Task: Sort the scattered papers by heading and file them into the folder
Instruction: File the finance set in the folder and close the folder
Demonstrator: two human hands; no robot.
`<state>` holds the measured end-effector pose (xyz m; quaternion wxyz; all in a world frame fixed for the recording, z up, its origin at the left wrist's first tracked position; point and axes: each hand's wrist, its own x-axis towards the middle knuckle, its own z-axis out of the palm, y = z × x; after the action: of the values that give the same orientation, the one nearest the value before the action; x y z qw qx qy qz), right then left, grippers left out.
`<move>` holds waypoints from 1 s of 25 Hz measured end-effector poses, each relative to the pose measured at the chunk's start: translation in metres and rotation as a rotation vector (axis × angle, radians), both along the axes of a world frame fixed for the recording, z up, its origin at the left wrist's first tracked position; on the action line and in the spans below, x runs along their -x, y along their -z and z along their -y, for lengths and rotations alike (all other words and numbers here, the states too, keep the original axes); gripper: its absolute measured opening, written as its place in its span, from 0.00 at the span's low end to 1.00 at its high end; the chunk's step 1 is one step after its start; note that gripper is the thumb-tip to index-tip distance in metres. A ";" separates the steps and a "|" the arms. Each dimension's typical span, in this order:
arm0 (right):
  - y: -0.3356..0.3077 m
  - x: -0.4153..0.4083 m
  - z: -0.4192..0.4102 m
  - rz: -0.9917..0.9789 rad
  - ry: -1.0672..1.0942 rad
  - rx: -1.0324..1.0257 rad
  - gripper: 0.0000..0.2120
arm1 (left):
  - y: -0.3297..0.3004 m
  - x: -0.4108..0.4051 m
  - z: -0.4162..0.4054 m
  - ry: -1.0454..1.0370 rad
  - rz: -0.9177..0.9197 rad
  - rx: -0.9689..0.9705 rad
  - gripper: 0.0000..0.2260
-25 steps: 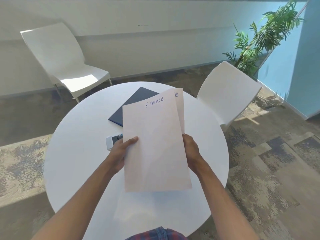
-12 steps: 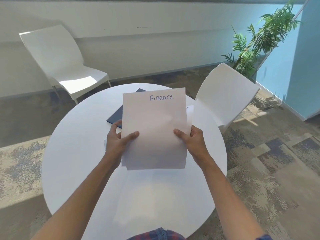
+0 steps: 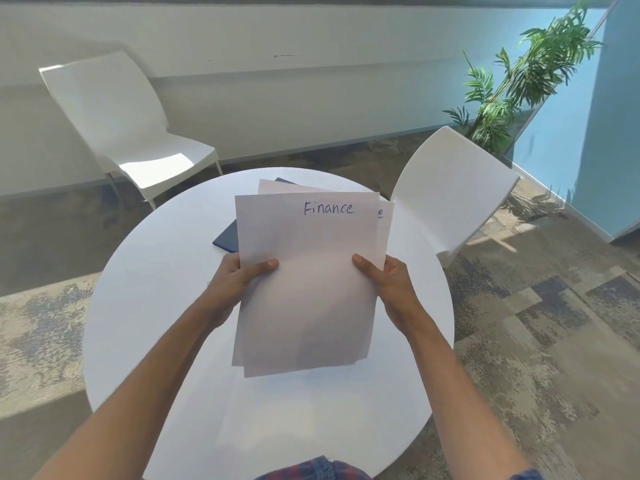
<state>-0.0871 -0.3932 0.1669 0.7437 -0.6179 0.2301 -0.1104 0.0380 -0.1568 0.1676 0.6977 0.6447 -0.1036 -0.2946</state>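
I hold a small stack of white papers (image 3: 308,282) upright above the round white table (image 3: 149,306). The front sheet is headed "Finance" in blue ink. Other sheets fan out behind it at the top and right, one showing the end of a heading. My left hand (image 3: 235,282) grips the stack's left edge, thumb on the front. My right hand (image 3: 388,285) grips the right edge the same way. A dark blue folder (image 3: 227,237) lies on the table behind the papers, mostly hidden by them.
Two white plastic chairs stand around the table, one at the far left (image 3: 121,123) and one at the right (image 3: 450,188). A green potted plant (image 3: 512,81) stands by the blue wall at the back right. Patterned carpet surrounds the table.
The stack has dropped lower and nearer to me, and its sheets have fanned apart again at the top right. Both hands keep their grip on the edges.
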 end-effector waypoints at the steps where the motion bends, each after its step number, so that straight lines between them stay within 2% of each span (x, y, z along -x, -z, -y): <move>1: 0.001 -0.001 0.001 -0.004 0.009 -0.009 0.12 | 0.000 0.001 0.002 -0.012 -0.010 0.007 0.13; 4: 0.005 -0.003 0.000 -0.023 0.022 -0.005 0.12 | 0.000 0.004 0.007 -0.067 -0.039 0.026 0.09; 14: 0.021 -0.008 -0.024 -0.008 0.154 0.102 0.09 | 0.022 0.007 0.021 -0.144 -0.041 0.008 0.09; 20: 0.041 -0.005 -0.037 -0.082 0.232 0.069 0.05 | 0.038 0.020 0.023 -0.243 -0.074 -0.001 0.05; 25: 0.042 -0.001 -0.040 -0.109 0.236 0.113 0.06 | 0.038 0.027 0.021 -0.245 -0.041 -0.056 0.08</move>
<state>-0.0858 -0.3528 0.1248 0.6761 -0.6324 0.3345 -0.1763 0.0106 -0.1781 0.1296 0.7122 0.6657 -0.0013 -0.2230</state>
